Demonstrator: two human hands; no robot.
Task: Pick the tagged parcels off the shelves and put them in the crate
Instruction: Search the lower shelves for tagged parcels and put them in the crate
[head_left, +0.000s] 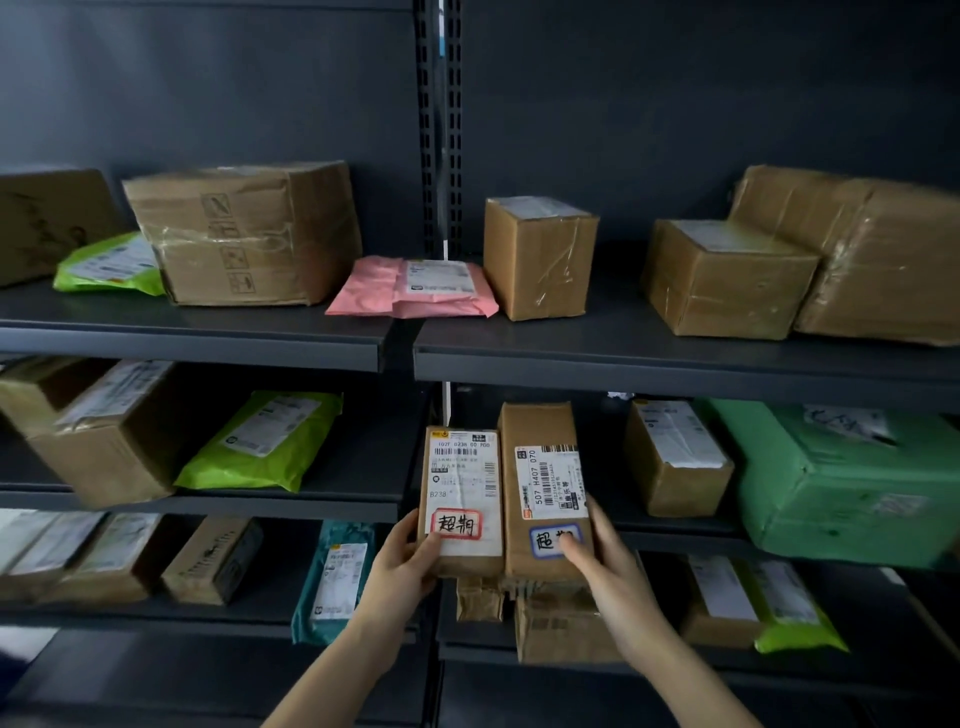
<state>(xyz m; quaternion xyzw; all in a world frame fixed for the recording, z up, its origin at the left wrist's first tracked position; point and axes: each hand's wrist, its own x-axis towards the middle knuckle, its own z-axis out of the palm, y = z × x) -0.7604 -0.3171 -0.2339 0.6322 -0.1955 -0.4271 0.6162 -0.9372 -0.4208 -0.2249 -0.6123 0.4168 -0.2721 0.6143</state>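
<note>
The shelves (623, 358) are matt dark metal. The boxes (540, 431) are brown cardboard, creased, under glossy clear tape. The mailers (265, 441) are shiny plastic film; labels (465, 467) are white paper.

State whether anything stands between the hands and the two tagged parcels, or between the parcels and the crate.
Nothing between hands and parcels: the left hand grips the red-tagged parcel, the right hand the blue-tagged parcel. The crate is out of view, so that path cannot be judged.
</note>
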